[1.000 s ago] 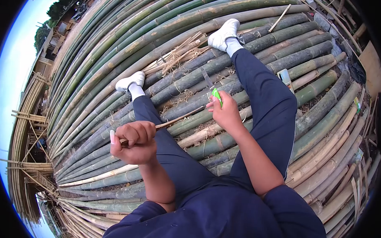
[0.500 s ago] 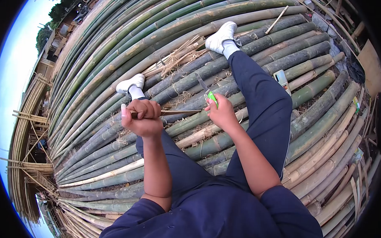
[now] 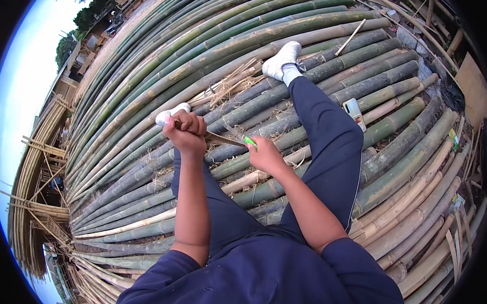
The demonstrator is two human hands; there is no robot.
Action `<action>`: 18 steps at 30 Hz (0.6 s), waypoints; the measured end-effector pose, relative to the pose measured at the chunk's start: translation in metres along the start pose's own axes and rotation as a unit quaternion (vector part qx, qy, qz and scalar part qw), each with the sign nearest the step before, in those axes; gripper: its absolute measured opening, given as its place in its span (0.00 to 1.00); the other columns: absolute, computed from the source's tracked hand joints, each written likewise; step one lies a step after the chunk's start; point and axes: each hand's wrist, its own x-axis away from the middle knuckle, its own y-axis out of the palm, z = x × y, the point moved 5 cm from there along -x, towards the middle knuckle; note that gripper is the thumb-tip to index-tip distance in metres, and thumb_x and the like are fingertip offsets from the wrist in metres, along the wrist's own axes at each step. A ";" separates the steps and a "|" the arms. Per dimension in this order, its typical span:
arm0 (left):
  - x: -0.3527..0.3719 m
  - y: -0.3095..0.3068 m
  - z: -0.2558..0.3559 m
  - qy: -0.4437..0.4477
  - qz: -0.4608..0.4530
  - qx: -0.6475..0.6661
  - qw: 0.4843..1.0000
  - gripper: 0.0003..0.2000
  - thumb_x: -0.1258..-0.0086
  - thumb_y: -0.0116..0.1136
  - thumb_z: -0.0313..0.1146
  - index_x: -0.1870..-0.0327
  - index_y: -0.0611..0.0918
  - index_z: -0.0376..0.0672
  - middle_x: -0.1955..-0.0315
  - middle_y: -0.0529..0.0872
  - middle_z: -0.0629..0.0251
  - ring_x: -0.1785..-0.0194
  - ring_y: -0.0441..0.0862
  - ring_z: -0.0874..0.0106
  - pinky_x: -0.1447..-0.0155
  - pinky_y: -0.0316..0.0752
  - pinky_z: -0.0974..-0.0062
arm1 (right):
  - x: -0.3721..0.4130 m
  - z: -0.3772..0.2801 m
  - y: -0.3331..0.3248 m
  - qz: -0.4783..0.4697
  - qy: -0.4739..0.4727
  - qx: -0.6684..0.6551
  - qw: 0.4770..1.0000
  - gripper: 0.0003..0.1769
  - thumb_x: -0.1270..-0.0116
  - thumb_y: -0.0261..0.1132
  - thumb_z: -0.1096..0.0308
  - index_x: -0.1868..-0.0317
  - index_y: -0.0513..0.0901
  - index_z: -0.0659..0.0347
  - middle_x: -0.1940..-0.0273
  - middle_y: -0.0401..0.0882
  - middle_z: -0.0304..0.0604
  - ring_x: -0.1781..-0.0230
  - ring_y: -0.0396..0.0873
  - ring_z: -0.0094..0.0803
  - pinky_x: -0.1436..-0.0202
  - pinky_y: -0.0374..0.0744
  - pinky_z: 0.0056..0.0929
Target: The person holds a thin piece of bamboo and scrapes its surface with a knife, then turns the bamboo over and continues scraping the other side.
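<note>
My left hand (image 3: 186, 131) is closed in a fist round one end of a thin bamboo strip (image 3: 225, 140). The strip slants to the right, towards my other hand. Wrapped round the green handle of a knife (image 3: 250, 143) is my right hand (image 3: 266, 154); the blade points up and left and lies close to the strip's far end. Whether blade and strip touch, I cannot tell. Both hands are above the bamboo poles (image 3: 263, 193), between my legs.
Shavings and thin sticks (image 3: 231, 86) lie on the poles between my shoes. A phone (image 3: 354, 113) rests beside my right knee. A loose stick (image 3: 350, 37) lies beyond my right foot. Stacked bamboo (image 3: 30, 185) stands at the far left, a flat board (image 3: 473, 93) at the right.
My right hand has moved left with the knife, bringing the blade close to the strip. My left hand has risen slightly. The view has shifted a little.
</note>
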 end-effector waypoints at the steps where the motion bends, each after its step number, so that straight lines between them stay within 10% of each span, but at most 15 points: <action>1: 0.000 0.001 0.000 0.000 0.004 -0.007 1.000 0.25 0.31 0.42 0.56 0.85 0.58 0.50 0.91 0.51 0.76 0.87 0.43 0.79 0.81 0.39 0.75 | 0.000 0.000 0.001 -0.001 -0.003 0.001 1.000 0.12 0.34 0.58 0.67 0.59 0.79 0.69 0.62 0.81 0.64 0.58 0.79 0.59 0.52 0.76 0.51; 18: -0.059 0.065 -0.051 -0.075 -0.051 -0.053 0.994 0.24 0.30 0.41 0.54 0.85 0.58 0.50 0.90 0.52 0.76 0.87 0.44 0.79 0.83 0.39 0.75 | -0.011 0.016 -0.058 0.158 0.023 -0.018 0.987 0.11 0.34 0.58 0.66 0.62 0.80 0.67 0.63 0.81 0.62 0.58 0.79 0.60 0.52 0.76 0.52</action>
